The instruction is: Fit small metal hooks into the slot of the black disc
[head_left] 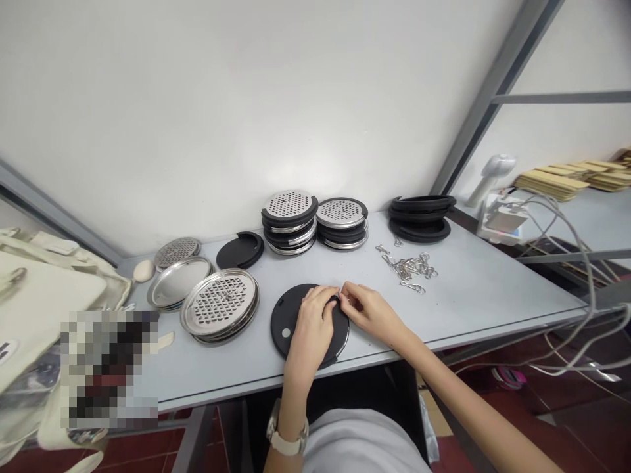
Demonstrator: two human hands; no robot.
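A round black disc (286, 315) lies on the grey table near its front edge, with a bit of silver rim showing at its right. My left hand (311, 322) rests over the disc, its fingers bent together at the upper right rim. At that same rim my right hand (367, 312) is closed in a pinch; what lies between its fingertips is too small to make out. Left of the disc is a stack of silver perforated plates (224, 303). Small metal clips (414, 266) lie in a loose pile to the upper right.
Two stacks of black and silver discs (290, 226) (342, 223) stand by the wall. Black rings (421, 217) are piled at back right, silver lids (180, 282) at left. A cream bag (44, 282) borders the left side; white cables (586, 282) hang at right.
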